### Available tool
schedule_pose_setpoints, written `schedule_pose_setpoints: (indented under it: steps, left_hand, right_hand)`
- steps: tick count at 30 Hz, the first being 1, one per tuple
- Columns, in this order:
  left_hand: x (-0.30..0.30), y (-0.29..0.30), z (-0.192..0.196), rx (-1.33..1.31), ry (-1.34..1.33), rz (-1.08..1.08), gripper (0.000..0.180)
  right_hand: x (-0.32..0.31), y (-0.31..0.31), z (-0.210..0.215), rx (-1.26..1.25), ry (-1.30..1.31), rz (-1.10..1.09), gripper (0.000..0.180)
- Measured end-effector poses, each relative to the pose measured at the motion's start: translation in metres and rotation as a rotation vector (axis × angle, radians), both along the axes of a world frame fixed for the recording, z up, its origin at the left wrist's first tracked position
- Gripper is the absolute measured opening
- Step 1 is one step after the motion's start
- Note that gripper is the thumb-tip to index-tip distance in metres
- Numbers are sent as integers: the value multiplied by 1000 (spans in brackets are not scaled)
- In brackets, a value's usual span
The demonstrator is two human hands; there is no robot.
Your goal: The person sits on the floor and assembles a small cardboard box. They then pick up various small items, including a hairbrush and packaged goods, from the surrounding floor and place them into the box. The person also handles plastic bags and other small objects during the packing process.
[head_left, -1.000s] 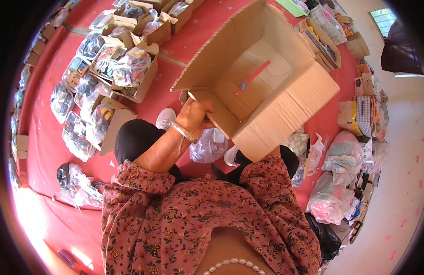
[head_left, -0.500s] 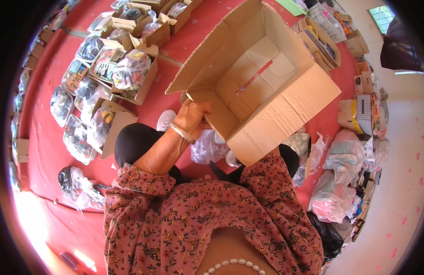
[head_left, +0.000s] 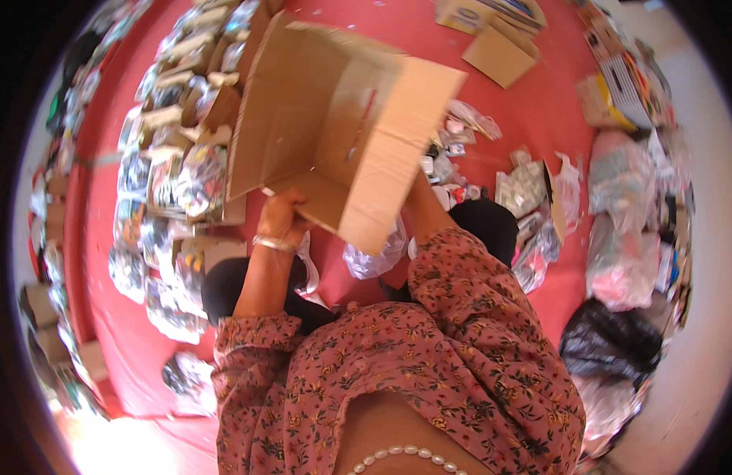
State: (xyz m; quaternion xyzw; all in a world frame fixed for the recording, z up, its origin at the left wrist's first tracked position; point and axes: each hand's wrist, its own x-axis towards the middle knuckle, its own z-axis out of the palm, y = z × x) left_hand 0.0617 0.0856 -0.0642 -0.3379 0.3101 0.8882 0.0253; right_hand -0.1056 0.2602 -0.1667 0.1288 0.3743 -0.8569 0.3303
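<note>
"Cardboard box (head_left: 334,142), where?"
"Upper centre of the frame, tilted, up and right of the left hand (head_left: 283,215), which grasps its lower-left edge."
"Right hand?"
"Hidden behind the box; cannot tell its grip."

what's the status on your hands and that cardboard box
Left hand gripping the cardboard box by its edge; right hand hidden behind it. Box tilted, inside showing. Plastic bag below, partly hidden by the box.

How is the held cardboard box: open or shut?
Open: the cardboard box shows its inner walls; the left hand grips its edge.
</note>
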Motion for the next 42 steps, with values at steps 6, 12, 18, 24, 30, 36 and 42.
schedule_pose_setpoints:
  steps: [6,12,18,24,30,36,42]
  left_hand:
    - [2,-13,3,-73,-110,3,48]
    - [-29,-16,-21,-179,-250,20,40]
    - [-40,-68,-68,-227,-440,59,28]
    - [-72,-58,-73,-443,-547,139,22]
    - [-73,-92,-94,-544,-526,154,22]
    - [-93,-56,-57,-433,-563,172,25]
    - [-80,-78,-64,-424,-592,100,41]
  right_hand:
    - [2,-39,0,-167,-108,81,73]
    - [-8,-51,-76,-230,21,-95,71]
    - [23,-48,-52,164,177,-206,60]
    - [12,-38,-58,873,447,-12,46]
    - [10,-40,-9,970,202,-320,41]
    - [-7,-31,16,793,439,-441,43]
    - [21,-41,43,936,305,-505,41]
